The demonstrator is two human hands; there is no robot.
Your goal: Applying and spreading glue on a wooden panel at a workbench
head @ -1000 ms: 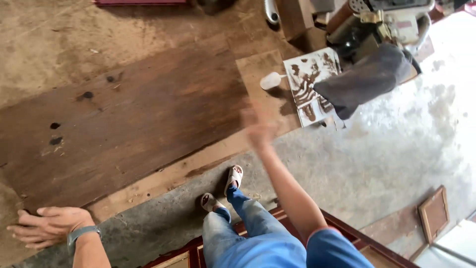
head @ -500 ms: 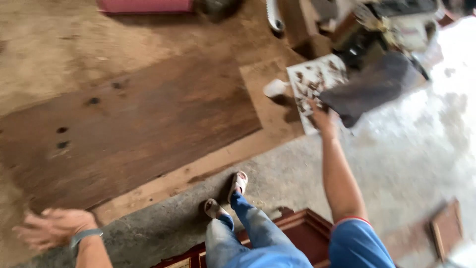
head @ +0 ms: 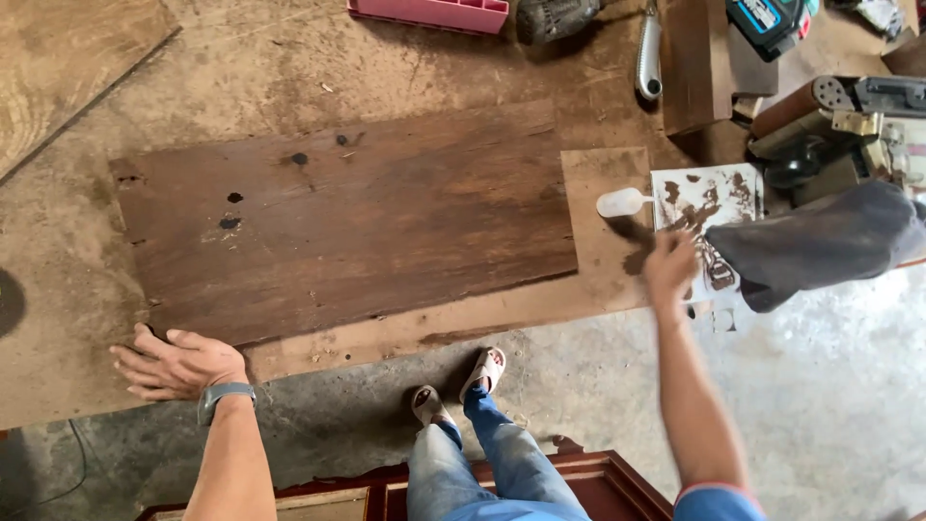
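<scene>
- A dusty workshop floor (head: 820, 386) lay below, tools at one o'clock.
- The dark plank (head: 347, 217) lay flat at eleven o'clock; it looked heavy, stiff and rough, best lifted by its long edges.
- The left hand (head: 174, 365) pressed open at its near corner.
- The right hand (head: 670, 265), blurred, reached the stained sheet (head: 709, 207); its grip could not be told.

I note a dusty concrete floor (head: 820, 386) carrying a thin light board (head: 598, 232). On that board lie a dark-stained wooden plank (head: 357, 222), a small white plastic cup (head: 619, 202) and a stain-smeared white sheet (head: 709, 207). A pink tray (head: 429, 13) lies further off.
</scene>
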